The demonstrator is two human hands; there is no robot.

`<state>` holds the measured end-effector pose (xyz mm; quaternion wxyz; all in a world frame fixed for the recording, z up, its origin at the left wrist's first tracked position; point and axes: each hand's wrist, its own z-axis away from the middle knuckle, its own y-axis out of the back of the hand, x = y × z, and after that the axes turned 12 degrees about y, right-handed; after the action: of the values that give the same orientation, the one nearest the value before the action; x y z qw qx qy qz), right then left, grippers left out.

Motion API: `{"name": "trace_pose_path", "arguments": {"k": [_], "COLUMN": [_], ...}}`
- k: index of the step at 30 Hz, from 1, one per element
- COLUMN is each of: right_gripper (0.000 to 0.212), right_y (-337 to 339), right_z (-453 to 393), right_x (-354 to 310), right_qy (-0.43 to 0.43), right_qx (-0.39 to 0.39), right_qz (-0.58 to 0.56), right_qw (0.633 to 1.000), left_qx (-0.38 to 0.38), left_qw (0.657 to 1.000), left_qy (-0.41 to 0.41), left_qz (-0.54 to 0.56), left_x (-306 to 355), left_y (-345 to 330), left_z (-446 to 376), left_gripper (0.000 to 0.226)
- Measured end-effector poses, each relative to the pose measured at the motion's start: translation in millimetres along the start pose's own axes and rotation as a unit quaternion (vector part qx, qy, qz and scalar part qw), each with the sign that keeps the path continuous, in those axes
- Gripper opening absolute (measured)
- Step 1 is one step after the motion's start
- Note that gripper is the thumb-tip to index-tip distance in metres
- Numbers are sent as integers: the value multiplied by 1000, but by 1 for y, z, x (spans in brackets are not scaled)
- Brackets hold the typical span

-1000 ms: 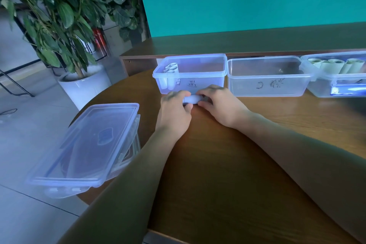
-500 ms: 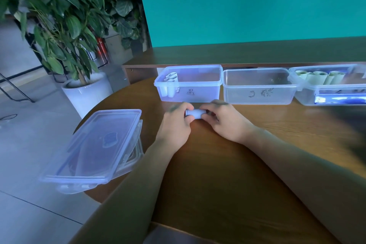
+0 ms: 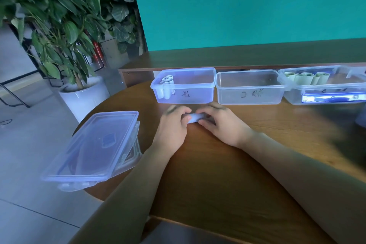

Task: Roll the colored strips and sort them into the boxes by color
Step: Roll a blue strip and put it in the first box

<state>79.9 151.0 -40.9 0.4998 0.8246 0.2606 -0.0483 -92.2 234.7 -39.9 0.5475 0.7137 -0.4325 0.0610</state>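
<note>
The pale blue strip (image 3: 195, 118) is nearly a full roll, lying on its side on the table (image 3: 227, 174), just in front of the left box (image 3: 184, 85). Your risk here is spring-back: if you ease either end before you have a firm hold round the whole roll, the coil will likely loosen and you will be rolling it again. Uneven pressure between your two sides could also telescope it into a cone, which would stand badly beside the pale rolls (image 3: 166, 85) already upright at the left end of that box. Mind the colour too: the middle box (image 3: 249, 87) is just beside it, and the right box (image 3: 324, 85) holds green rolls (image 3: 305, 78).

Your left hand (image 3: 172, 127) has its fingers curled over the roll's left end, thumb tucked against it. Your right hand (image 3: 221, 125) mirrors that on the right end, fingers bent over the top. Both pinch the strip; neither is spread. A stack of lids (image 3: 93, 148) overhangs the table's left edge, so keep your elbow off it.
</note>
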Motion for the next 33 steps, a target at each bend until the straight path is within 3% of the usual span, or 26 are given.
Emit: {"name": "trace_pose_path", "arguments": {"k": [4,8,13,21,27,33], "right_gripper": [33,31,32,29,22,10], "right_y": [-3,-6,-8,6,26,61], "right_z": [-7,-16,-20,-16,-25,-76], "right_x": [7,12,16,5,-11,-17], "right_qy": [-19,-32,-41,-115,-99,-53], "right_qx": [-6,-11,-8,108,158,153], "right_qz": [2,4,6,-183,-230,-203], "right_qw": [1000,999,999,970,955,966], "left_qx": [-1,-25,-29,-21,19,16], "left_qw": [1000,999,998,999,994,999], "left_qy": [-8,15,35,45,40,17], "left_qz": [7,-18,-35,-1,102,32], "left_x": [0,0,2,8,24,43], "left_y": [-1,-4,-6,0,15,70], "left_z": [-2,-5,-15,-11,-4,-52], "left_gripper": [12,32,30,30,21,18]}}
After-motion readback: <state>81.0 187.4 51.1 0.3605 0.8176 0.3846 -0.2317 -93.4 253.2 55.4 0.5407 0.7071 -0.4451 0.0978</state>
